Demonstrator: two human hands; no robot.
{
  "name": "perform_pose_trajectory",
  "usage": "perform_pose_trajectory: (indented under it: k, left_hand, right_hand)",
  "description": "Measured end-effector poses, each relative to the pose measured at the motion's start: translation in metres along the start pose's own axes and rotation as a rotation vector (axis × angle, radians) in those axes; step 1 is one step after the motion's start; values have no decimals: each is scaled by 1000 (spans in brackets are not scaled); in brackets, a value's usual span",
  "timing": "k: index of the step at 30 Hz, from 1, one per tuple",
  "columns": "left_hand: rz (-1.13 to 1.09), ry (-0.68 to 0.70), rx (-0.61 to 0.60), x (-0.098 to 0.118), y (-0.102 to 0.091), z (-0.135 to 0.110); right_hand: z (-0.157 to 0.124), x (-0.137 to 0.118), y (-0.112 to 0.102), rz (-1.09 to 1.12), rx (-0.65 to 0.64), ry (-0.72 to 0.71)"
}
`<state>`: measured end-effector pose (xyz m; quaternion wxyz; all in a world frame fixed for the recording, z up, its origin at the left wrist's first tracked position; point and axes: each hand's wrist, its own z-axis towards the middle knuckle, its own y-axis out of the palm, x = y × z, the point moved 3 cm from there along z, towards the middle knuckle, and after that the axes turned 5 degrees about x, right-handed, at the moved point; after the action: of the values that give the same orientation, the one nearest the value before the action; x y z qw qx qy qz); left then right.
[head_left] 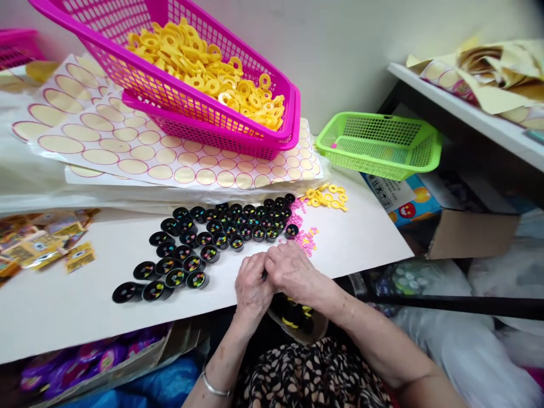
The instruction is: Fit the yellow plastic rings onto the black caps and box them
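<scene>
My left hand (pixel 254 283) and my right hand (pixel 295 271) meet at the table's front edge, fingers curled in and touching. A small dark bit shows between them, but the fingers hide the rest of what they grip. Just beyond and to the left stand many black cups (pixel 208 253) in uneven rows, several with small coloured beads inside. Loose pink beads (pixel 304 241) lie right of the cups, close to my right hand. Below my hands, a container at my lap holds black and yellow pieces (pixel 293 313).
Yellow rings (pixel 327 198) lie behind the beads. A pink basket (pixel 187 90) full of yellow rings rests on sticker sheets (pixel 140 153). A green basket (pixel 378 164) stands at the back right. Foil packets (pixel 40 243) lie left. An open carton (pixel 467 232) sits beside the table.
</scene>
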<state>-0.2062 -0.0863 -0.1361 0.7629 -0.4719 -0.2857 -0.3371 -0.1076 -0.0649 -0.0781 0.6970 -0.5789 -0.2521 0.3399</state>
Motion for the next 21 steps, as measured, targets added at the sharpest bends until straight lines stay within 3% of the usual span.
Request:
perform_pose_trajectory:
  k: [4,7,10,12,14,17,21]
  left_hand:
    - [53,-5,-2,-3,2,1]
    - [74,18,27,-5,4,0]
    - [73,39,43,-7,5,0]
    - [73,47,58,-7,5,0]
    - [72,47,71,-7,5,0]
    - [69,33,76,-5,4,-1]
    - [70,18,78,-2,3,-1]
  right_hand:
    - [-3,17,-1,125,-19,44]
    - [-5,51,-1,389,80,148]
    - [-1,106,2,490,294,450]
    - [2,146,2,286,443,755]
    - [7,175,6,86,418,955]
    - [18,197,15,47,312,958]
    - [19,203,24,98,298,904]
